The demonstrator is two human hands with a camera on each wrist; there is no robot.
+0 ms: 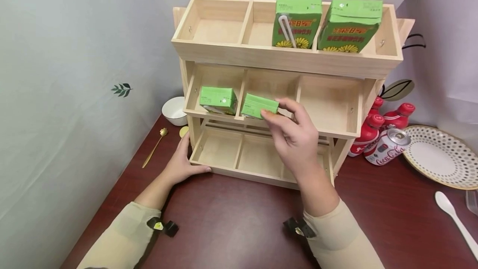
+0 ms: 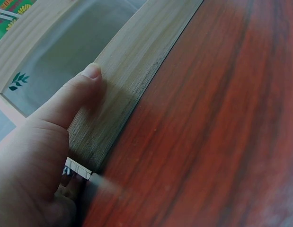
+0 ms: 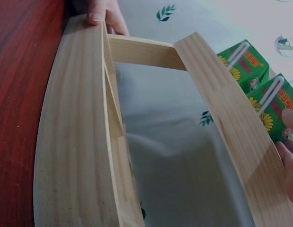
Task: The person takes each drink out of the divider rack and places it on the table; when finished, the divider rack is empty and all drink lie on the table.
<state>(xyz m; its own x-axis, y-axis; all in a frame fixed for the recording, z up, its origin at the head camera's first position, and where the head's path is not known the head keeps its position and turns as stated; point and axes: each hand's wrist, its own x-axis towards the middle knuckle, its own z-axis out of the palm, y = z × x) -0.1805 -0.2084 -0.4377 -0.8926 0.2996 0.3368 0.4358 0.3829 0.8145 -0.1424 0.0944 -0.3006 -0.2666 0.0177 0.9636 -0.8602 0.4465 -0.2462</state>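
Observation:
A three-tier wooden rack [image 1: 231,51] with divided trays stands on the table. My right hand [image 1: 295,134] pinches a green drink carton [image 1: 257,106] between thumb and fingers, at the middle tier's centre compartment. In the right wrist view that carton [image 3: 269,109] shows a white straw on its front. Just left of it, another green drink carton [image 1: 218,98] sits in the left compartment. My left hand [image 1: 181,165] grips the lower left corner of the rack; in the left wrist view the thumb [image 2: 84,82] lies on the bottom tray's front board [image 2: 132,71].
Two green cartons, one with a straw [image 1: 298,20] and one tilted [image 1: 351,24], stand in the top tier. Red-capped bottles [image 1: 367,134], a Coca-Cola can [image 1: 388,146], a dotted plate [image 1: 437,157] and a white spoon [image 1: 453,213] lie right; a white bowl [image 1: 174,110] and gold spoon [image 1: 154,147] left.

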